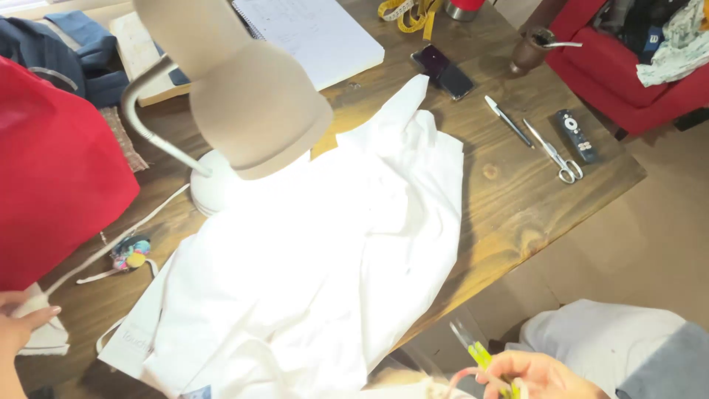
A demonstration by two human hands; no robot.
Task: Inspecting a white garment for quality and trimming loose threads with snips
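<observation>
Down at the bottom edge, near my lap, my right hand (535,377) curls its fingers around a thin yellow-green tool (480,356) with a clear tip (it is blurry, so I cannot tell just what kind of tool it is). A bit of pink loop (459,378) shows right beside that hand. Over on the far side, my left hand (18,325) sits at the corner of the picture, and its fingers pinch a small piece of white cloth (40,329) at the table edge. Between my two hands lies a big white garment (325,273), spread out and wrinkled over the wooden table (509,199). It hangs a little over the near edge of the table. A tan desk lamp (251,96) bends over the white garment, and its round white base (218,188) stands on the table, touching the garment's far side. A big red bag (52,170) stands just by my left hand. Near it lies a small colourful trinket (131,251) on a white cord. Farther off on the bare wood I see silver scissors (554,154), a pen (508,120), a dark remote (576,135) and a dark phone (443,70), all well apart from my hands. An open notebook (317,33) and a yellow tape measure (410,13) lie at the far end.
</observation>
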